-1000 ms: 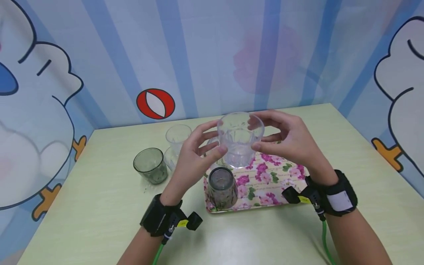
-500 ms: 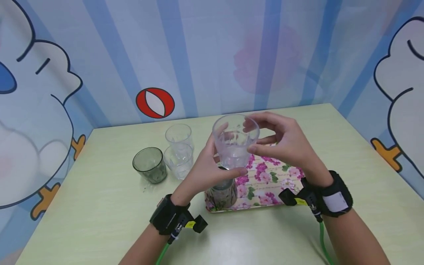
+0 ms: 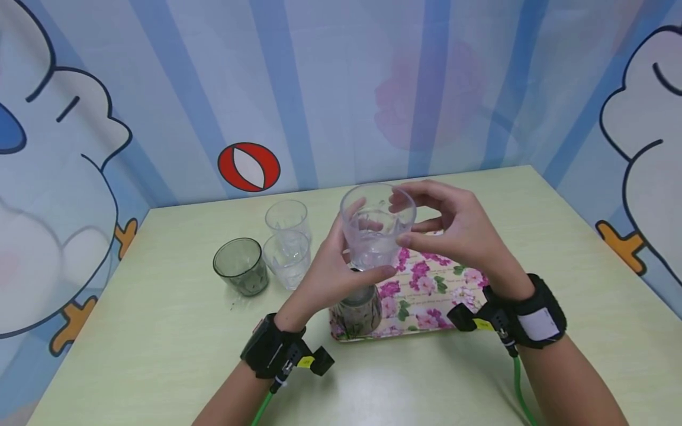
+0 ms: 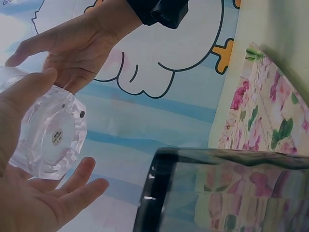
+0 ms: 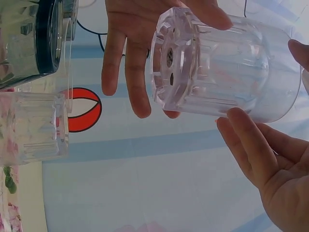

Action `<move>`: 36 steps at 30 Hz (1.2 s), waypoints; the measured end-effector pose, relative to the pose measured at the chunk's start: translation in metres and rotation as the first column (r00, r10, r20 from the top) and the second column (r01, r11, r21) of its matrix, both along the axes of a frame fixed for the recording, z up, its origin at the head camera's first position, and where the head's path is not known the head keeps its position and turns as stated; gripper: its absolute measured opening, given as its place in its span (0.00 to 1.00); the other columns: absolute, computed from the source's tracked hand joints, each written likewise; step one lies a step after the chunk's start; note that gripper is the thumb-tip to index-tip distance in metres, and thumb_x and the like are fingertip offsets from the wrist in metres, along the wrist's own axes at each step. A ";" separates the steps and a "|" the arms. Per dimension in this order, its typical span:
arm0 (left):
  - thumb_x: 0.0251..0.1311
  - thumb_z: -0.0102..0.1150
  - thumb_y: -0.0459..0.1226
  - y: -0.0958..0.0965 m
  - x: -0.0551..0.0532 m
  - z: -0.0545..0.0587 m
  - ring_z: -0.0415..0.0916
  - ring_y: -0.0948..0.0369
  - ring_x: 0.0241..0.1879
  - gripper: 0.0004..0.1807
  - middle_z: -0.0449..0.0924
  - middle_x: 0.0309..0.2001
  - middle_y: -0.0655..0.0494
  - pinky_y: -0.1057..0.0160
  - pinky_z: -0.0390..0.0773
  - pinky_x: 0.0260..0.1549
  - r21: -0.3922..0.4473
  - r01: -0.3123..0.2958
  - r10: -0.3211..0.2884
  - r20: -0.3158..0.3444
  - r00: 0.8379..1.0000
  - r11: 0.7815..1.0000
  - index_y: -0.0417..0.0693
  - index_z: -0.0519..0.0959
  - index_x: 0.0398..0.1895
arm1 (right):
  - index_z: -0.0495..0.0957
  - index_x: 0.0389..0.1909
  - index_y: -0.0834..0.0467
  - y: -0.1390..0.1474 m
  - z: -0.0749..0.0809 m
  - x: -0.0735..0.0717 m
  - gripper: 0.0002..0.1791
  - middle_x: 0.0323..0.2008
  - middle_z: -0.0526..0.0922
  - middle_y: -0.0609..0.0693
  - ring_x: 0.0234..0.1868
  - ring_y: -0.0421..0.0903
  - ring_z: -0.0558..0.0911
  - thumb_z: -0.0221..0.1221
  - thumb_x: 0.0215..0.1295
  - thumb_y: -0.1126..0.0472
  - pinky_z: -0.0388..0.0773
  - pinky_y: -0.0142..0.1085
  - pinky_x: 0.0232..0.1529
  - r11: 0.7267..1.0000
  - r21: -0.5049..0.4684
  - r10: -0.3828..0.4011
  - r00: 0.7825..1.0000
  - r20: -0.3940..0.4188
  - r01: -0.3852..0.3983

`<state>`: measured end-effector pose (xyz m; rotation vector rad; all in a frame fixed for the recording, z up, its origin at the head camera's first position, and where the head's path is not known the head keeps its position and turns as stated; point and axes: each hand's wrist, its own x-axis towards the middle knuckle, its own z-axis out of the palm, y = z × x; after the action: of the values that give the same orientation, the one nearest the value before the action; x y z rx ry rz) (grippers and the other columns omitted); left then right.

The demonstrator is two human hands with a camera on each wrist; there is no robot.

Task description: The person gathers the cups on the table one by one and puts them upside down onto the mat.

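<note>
Grasping one clear glass (image 3: 375,247): one left hand (image 3: 334,277), one right hand (image 3: 459,223), near one tray (image 3: 442,299)

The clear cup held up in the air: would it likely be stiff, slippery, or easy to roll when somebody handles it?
Probably stiff: the clear cup looks evenly round and unbent while held. Perhaps slippery, as its upper part seems smooth and glossy. Laid on its side, it might roll, because its body is round.
</note>
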<state>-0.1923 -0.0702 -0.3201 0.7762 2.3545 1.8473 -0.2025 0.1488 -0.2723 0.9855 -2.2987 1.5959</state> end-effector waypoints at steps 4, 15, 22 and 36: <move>0.49 0.71 0.36 -0.001 0.001 0.002 0.72 0.58 0.60 0.53 0.70 0.60 0.58 0.49 0.79 0.56 0.018 -0.014 0.015 -0.022 1.000 1.000 0.74 0.47 0.72 | 0.72 0.61 0.59 0.001 0.000 0.000 0.32 0.49 0.81 0.43 0.52 0.36 0.81 0.67 0.53 0.70 0.85 0.30 0.43 1.000 -0.017 0.007 1.000 0.005 -0.007; 0.47 0.72 0.37 -0.007 0.003 0.010 0.71 0.56 0.60 0.53 0.68 0.62 0.57 0.51 0.81 0.51 0.018 -0.079 0.079 -0.013 0.997 0.997 0.77 0.49 0.71 | 0.71 0.61 0.63 0.002 0.001 -0.002 0.29 0.51 0.82 0.40 0.53 0.35 0.82 0.64 0.56 0.71 0.84 0.28 0.44 0.996 -0.076 0.049 0.998 0.034 -0.047; 0.48 0.71 0.37 -0.011 0.003 0.015 0.72 0.56 0.58 0.53 0.69 0.61 0.57 0.53 0.83 0.48 0.023 -0.102 0.102 -0.009 0.995 0.995 0.78 0.49 0.71 | 0.71 0.61 0.65 0.005 -0.001 -0.005 0.29 0.51 0.81 0.38 0.53 0.35 0.81 0.63 0.57 0.72 0.84 0.28 0.45 0.989 -0.126 0.084 0.995 0.055 -0.077; 0.48 0.71 0.34 -0.017 0.005 0.023 0.70 0.56 0.59 0.54 0.67 0.63 0.56 0.54 0.84 0.47 0.052 -0.124 0.123 0.006 0.992 0.991 0.76 0.49 0.72 | 0.71 0.61 0.67 0.006 -0.002 -0.008 0.28 0.49 0.82 0.40 0.53 0.36 0.81 0.62 0.57 0.73 0.84 0.28 0.44 0.984 -0.147 0.115 0.991 0.068 -0.104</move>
<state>-0.1871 -0.0871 -0.2973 0.6457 2.4137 1.9622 -0.2108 0.1543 -0.2747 1.0495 -2.1749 1.8434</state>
